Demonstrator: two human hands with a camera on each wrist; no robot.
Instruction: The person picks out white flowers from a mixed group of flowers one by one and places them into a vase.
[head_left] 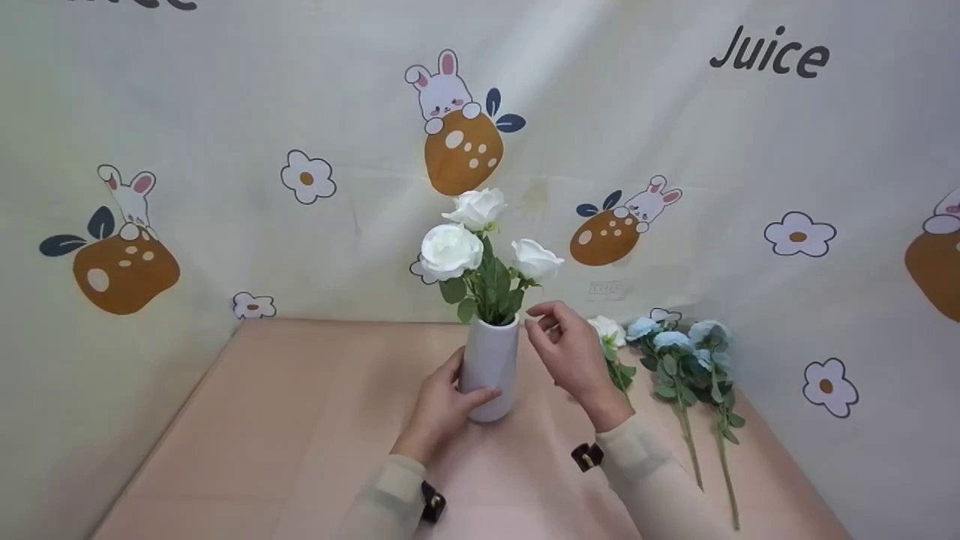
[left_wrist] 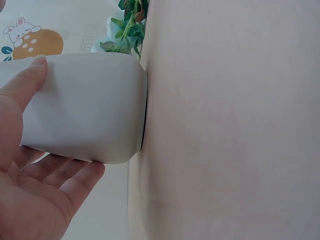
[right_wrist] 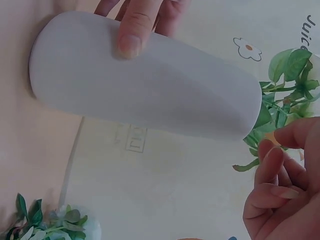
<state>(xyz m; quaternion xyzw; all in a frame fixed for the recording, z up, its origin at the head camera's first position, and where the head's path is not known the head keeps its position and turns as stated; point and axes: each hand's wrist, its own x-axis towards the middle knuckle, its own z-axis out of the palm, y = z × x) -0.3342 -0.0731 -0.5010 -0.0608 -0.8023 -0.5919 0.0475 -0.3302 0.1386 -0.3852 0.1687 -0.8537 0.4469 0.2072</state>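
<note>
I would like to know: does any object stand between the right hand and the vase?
No separate object is visible between the right hand and the vase. Only leaves of the white roses come close, at its top. The left hand grips it lower down.

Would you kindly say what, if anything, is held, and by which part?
The left hand holds the white vase around its body; the right hand apparently holds nothing.

Pink tabletop (head_left: 285, 427): white vase (head_left: 495, 358) near centre; white rose (head_left: 609, 331) toward 2 o'clock; blue flowers (head_left: 673, 342) beside it, toward 3 o'clock.
</note>
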